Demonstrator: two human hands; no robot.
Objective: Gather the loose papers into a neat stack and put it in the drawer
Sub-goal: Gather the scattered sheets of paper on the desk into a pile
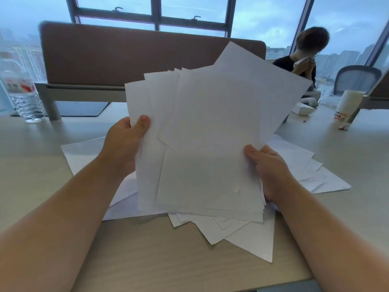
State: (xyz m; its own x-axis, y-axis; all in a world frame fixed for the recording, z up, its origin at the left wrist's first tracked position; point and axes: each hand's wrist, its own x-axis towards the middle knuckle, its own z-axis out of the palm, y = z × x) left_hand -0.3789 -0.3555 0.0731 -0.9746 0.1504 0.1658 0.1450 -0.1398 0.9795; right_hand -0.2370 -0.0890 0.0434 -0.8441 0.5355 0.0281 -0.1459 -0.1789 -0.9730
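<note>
from the head camera, both bare forearms reach forward over a pale, matte beige desk (42, 165). the left hand (124, 140) grips the left edge of a fanned bunch of papers (210, 133), thumb pressed flat on the front sheet and the fingers hidden behind. the right hand (267, 165) grips the bunch's lower right edge the same way, thumb on top, fingers curled behind the sheets. the papers are plain white, thin and smooth, held raised above the desk and tilted toward the camera; their corners splay out unevenly at the top and bottom, so the edges are not aligned. one sheet shows a small folded nick near its lower right.

under the bunch more loose sheets (248, 234) lie flat on the desk, overlapping at odd angles, sharp corners pointing toward the near edge and out to the left and right. no drawer is in view.

behind stands a brown fabric divider panel (126, 53) with rounded corners on a grey metal leg. at far left is a clear ribbed plastic water bottle (23, 95) with a red and white label. at right a stack of paper cups (347, 106) leans near a second person (305, 60) in a dark top. tall dark-framed windows (155, 15) fill the back.
</note>
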